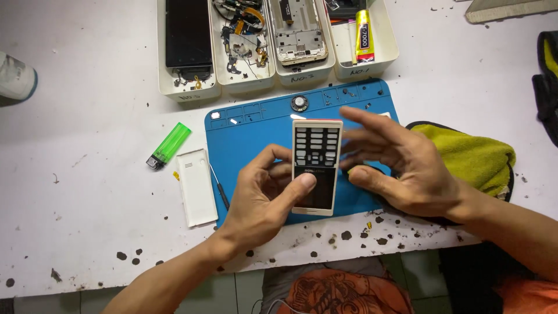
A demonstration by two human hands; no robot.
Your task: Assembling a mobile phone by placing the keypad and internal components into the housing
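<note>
Phone front housing (315, 167), white frame with empty keypad grid, is held upright above the blue mat (244, 145). Left hand (264, 200) pinches it, thumb across the lower face, fingers behind. Right hand (401, 166) hovers at its three o'clock, fingers spread, holding nothing. The part looks light, thin, rigid plastic, likely brittle; the long edges are safest to grip. White back cover (196, 187) and green lighter (169, 145) lie at nine o'clock on the worktop (87, 116); parts trays (250, 78) at twelve.

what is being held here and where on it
The left hand holds a white keypad phone front by its lower half, thumb across the dark screen, fingers behind. The right hand is open beside it, holding nothing.
</note>
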